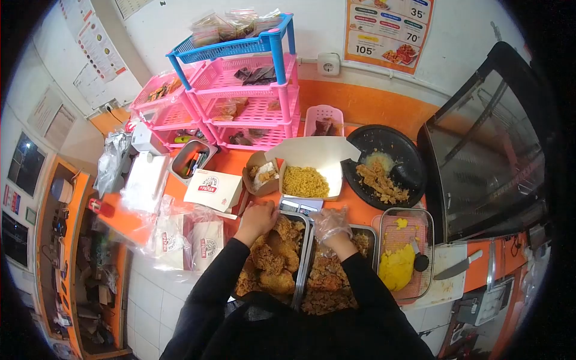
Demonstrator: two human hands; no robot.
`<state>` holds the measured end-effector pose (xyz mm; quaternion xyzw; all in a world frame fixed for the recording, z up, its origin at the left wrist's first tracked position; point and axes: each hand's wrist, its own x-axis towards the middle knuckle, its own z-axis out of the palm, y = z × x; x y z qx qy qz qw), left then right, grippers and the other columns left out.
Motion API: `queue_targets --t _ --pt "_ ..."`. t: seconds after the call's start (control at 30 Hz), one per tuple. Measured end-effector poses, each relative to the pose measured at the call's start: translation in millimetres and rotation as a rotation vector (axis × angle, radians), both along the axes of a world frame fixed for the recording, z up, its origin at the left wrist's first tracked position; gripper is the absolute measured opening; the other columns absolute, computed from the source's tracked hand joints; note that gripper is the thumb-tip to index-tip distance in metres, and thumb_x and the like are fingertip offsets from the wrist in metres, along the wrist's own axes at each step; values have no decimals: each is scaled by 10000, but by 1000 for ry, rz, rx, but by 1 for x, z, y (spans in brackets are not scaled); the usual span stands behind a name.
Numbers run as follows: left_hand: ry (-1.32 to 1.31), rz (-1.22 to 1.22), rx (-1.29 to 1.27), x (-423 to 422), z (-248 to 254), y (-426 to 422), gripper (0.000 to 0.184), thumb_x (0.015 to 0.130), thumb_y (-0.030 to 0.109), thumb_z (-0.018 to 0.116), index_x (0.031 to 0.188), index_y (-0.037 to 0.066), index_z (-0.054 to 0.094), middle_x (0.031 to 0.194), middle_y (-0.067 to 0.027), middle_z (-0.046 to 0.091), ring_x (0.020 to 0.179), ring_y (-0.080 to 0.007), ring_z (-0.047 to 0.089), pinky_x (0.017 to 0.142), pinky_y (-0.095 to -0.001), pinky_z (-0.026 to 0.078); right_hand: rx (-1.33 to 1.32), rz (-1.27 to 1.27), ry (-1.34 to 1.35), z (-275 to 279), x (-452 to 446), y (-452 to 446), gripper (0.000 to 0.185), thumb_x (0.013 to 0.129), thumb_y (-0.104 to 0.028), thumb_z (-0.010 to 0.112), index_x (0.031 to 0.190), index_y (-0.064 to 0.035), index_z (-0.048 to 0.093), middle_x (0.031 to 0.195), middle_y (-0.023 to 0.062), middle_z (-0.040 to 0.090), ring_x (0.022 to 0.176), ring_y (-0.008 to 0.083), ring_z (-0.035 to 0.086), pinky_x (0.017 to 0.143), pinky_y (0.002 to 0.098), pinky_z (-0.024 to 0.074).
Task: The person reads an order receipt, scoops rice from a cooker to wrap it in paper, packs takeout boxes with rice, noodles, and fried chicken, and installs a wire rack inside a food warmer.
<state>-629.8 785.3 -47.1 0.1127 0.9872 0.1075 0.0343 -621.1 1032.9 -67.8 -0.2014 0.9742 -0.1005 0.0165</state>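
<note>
My bare left hand [258, 221] has its fingers curled in at the far rim of a metal tray of fried chicken [277, 258]. What it holds, if anything, is hidden. My right hand [332, 225], in a clear plastic glove, is over the far end of a second tray of fried pieces [330, 273], with its fingers stretched toward a small digital scale [300, 205]. Nothing shows in its grasp. Just beyond the scale is an open paper box of yellow rice [306, 182]. Beside it sits a smaller carton [261, 174] with white and brown food.
A black pan [360, 141] with shredded fried food stands at the back right. Nearer are a tray of yellow food [397, 270] and a knife [459, 265]. Folded printed cartons [211, 189] lie left, below a pink rack [249, 129]. A glass-fronted cabinet [486, 144] stands right.
</note>
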Motion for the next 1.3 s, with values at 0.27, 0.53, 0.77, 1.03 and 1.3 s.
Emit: queue_targets --t 0.27,0.53,0.77,1.03,1.3 --pt "-134 80 -7 4 5 4 341 882 366 506 1014 53 530 989 -186 627 909 -337 620 930 -454 422 84 -33 -169 19 -6 -11 269 882 -257 475 1075 -195 651 1033 88 622 1035 282 575 1027 670 205" --pt "-61 106 132 12 3 -1 369 870 343 533 1103 57 534 1030 -182 610 930 -364 609 922 -446 437 133 -55 -224 26 -3 -17 299 901 -249 444 1138 -172 609 1080 90 624 1092 278 563 1043 681 174" --pt "-57 148 317 -3 -3 -4 625 858 313 558 1372 26 346 1274 -294 461 1082 -434 533 990 -456 393 186 -31 -229 -7 -8 -14 433 929 -442 374 1113 -144 629 1134 78 601 1062 262 554 997 531 335" --pt "-41 271 253 -45 -29 -16 800 830 237 564 1432 -57 127 1464 -328 130 1348 -425 240 1080 -412 302 150 12 -85 -12 -8 -13 280 856 -262 497 1067 -144 639 1019 125 641 965 325 616 927 535 414" --pt "-79 154 83 -58 -65 -33 647 822 148 509 1354 -129 267 1367 -330 342 1307 -396 332 1128 -407 194 -128 -53 -365 -57 -18 -8 424 889 -462 424 1126 -167 616 1043 62 633 971 282 583 977 618 308"
